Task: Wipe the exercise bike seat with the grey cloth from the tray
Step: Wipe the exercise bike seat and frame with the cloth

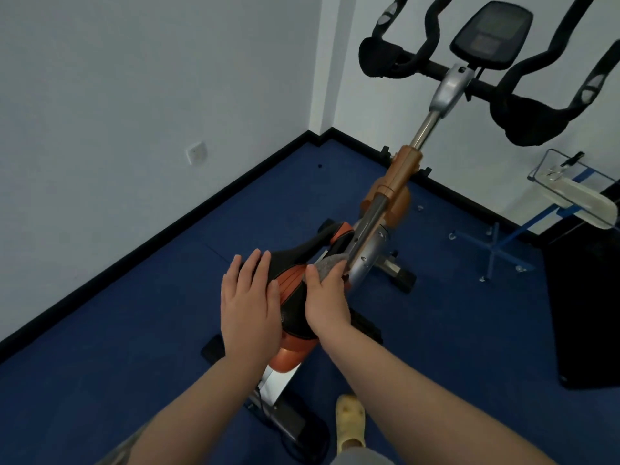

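Note:
The exercise bike's black and orange seat [295,293] is in the middle of the view, its narrow nose pointing up and right. My left hand [250,302] lies flat on the seat's left side, fingers together. My right hand [327,300] presses the grey cloth [330,266] against the seat's right side; only a bunched edge of the cloth shows past my fingers. The clear tray [570,182] stands on a blue stand at the far right, with a pale cloth lying in it.
The bike's frame post [375,213] rises to the black handlebars [523,105] and console [491,33]. A white wall and black skirting run along the left. A black box [587,313] stands at right on the blue floor. My yellow shoe [350,419] is beside the bike's base.

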The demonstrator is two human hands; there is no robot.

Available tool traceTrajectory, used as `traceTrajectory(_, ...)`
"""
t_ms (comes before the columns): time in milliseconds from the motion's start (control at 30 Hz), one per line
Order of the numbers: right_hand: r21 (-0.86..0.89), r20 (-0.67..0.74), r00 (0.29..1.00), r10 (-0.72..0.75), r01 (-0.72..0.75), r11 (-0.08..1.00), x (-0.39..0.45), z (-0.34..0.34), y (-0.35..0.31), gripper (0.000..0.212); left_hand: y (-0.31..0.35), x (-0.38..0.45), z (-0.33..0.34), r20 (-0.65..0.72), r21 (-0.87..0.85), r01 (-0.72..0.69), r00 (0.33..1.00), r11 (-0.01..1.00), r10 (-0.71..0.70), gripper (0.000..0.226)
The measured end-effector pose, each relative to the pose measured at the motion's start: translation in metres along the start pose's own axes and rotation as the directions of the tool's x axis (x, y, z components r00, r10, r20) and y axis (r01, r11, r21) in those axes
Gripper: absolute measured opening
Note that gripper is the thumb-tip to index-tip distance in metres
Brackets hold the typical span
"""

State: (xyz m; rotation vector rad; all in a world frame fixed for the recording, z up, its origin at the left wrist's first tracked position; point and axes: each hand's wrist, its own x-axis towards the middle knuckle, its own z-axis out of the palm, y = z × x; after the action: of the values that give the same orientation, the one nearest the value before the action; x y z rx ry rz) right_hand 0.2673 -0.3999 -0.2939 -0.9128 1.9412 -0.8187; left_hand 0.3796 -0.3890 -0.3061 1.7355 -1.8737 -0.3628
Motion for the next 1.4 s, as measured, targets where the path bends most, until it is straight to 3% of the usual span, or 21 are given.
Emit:
traceTrajectory(367, -0.078, -0.048, 0.988, -0.146, 0.142, 0.987, 0.046, -0.014, -0.010, 0.077, 0.006, -0.004, 0.000, -0.026, -0.007, 0.074, 0.997, 0.997, -0.074, 0.050)
traceTrajectory(567, -0.238, 0.042, 0.915, -0.402, 0.400, 0.885, 0.093, -0.039, -0.007, 0.054, 0.013, -0.008, 0.002, -0.052, -0.045, 0.186, 0.981, 0.982, -0.188, 0.049)
traceTrajectory(633, -0.343, 0.110, 0.834, -0.541, 0.543, 0.766, 0.105, -0.045, -0.009, 0.043, 0.019, -0.011, 0.004, -0.085, -0.116, 0.267, 0.957, 0.957, -0.278, 0.048)
traceTrajectory(700, -0.534, 0.266, 0.718, -0.643, 0.665, 0.522, 0.114, -0.047, -0.013, 0.049, 0.028, -0.017, 0.007, -0.091, -0.266, 0.404, 0.893, 0.875, -0.440, 0.053)
traceTrajectory(767, -0.648, 0.433, 0.634, -0.641, 0.713, 0.267, 0.109, -0.045, -0.024, 0.052, 0.034, -0.022, 0.012, -0.064, -0.410, 0.518, 0.805, 0.751, -0.590, 0.060)
traceTrajectory(833, -0.622, 0.558, 0.556, -0.616, 0.772, 0.132, 0.092, -0.034, -0.037, 0.046, 0.041, -0.027, 0.017, -0.051, -0.500, 0.572, 0.730, 0.650, -0.681, 0.062)
traceTrajectory(933, -0.488, 0.678, 0.499, -0.539, 0.855, 0.178, 0.066, -0.015, -0.052, 0.042, 0.056, -0.041, 0.022, -0.053, -0.549, 0.570, 0.706, 0.611, -0.706, 0.062)
traceTrajectory(1067, -0.365, 0.856, 0.469, -0.217, 0.845, 0.390, 0.094, -0.015, -0.066, 0.049, 0.072, -0.059, 0.028, -0.068, -0.489, 0.563, 0.737, 0.666, -0.672, 0.070)
traceTrajectory(1167, -0.390, 0.873, 0.470, -0.131, 0.833, 0.393, 0.108, -0.001, -0.074, 0.052, 0.068, -0.061, 0.034, -0.095, -0.466, 0.556, 0.742, 0.689, -0.663, 0.069)
traceTrajectory(1233, -0.302, 0.906, 0.386, -0.176, 0.878, 0.372, 0.095, 0.015, -0.074, 0.048, 0.068, -0.062, 0.037, -0.118, -0.453, 0.556, 0.738, 0.697, -0.665, 0.068)
traceTrajectory(1300, -0.137, 0.946, 0.231, -0.229, 0.922, 0.363, 0.076, 0.027, -0.074, 0.041, 0.071, -0.064, 0.039, -0.139, -0.411, 0.571, 0.731, 0.711, -0.668, 0.070)
traceTrajectory(1400, 0.119, 0.974, -0.092, -0.206, 0.985, 0.121, 0.067, 0.033, -0.083, 0.034, 0.076, -0.067, 0.042, -0.139, -0.361, 0.638, 0.685, 0.681, -0.715, 0.085)
